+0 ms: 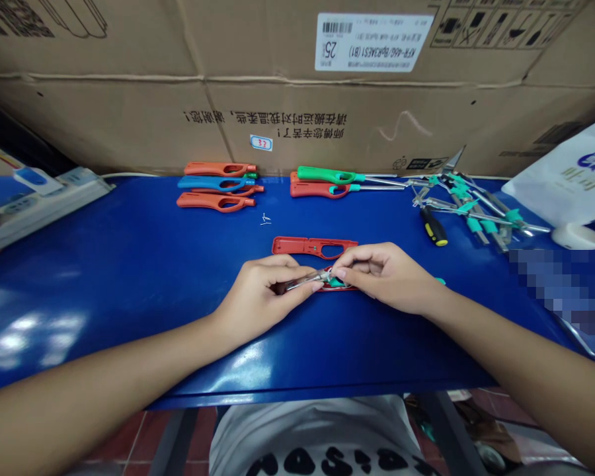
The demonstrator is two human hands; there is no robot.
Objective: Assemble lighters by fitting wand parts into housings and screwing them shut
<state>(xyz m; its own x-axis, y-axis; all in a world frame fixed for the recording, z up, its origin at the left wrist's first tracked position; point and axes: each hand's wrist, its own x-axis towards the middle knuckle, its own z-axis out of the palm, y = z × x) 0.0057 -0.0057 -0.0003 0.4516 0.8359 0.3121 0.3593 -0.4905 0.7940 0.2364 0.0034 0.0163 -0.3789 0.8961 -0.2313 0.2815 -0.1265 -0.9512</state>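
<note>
In the head view my left hand point(265, 291) pinches a clear, narrow fuel tank point(302, 280) between thumb and fingers. At the tank's right end, the fingertips of my right hand point(377, 274) are closed near its metal fitting; what exactly they grip is hidden. Beneath both hands lies a red lighter half with a teal trigger point(338, 283), mostly covered by my fingers. Just beyond, an opened red shell half point(297, 246) rests flat, its hollow inner side up.
Orange and blue lighter handles point(213, 184) lie at the back left, beside small screws point(265, 219). Green and red lighters point(327, 174) sit behind my hands. Metal lighter rods point(480, 205), a black-yellow screwdriver point(434, 228) and a white bag point(565, 175) are rightward. A cardboard box point(143, 125) walls the back.
</note>
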